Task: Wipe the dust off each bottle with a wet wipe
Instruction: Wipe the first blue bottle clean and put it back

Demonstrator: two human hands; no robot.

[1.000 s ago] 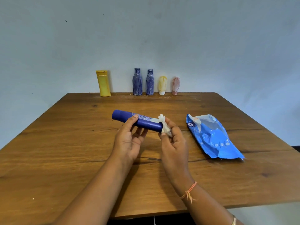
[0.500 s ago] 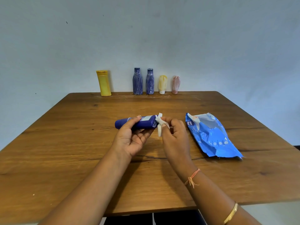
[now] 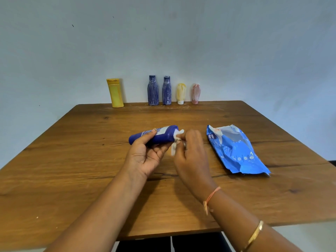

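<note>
My left hand (image 3: 145,157) sits palm-up over mid-table, fingers and thumb curled round the blue bottle (image 3: 160,137), which lies roughly level. My right hand (image 3: 190,153) pinches the wipe (image 3: 177,140) against the bottle's right end. The pack (image 3: 234,150) lies near, to the right, and the other bottles (image 3: 167,90) line the far edge of the table (image 3: 72,160), well apart from my hands.

wipes pack (image 3: 236,151): "mee mee", white letters on a dark patch, at the pack corner nearest the fingers of the right hand (image 3: 192,151), just right of them.
blue bottle (image 3: 163,138) label: small print beside the thumb tip of the left hand (image 3: 145,157), too blurred to read.
</note>
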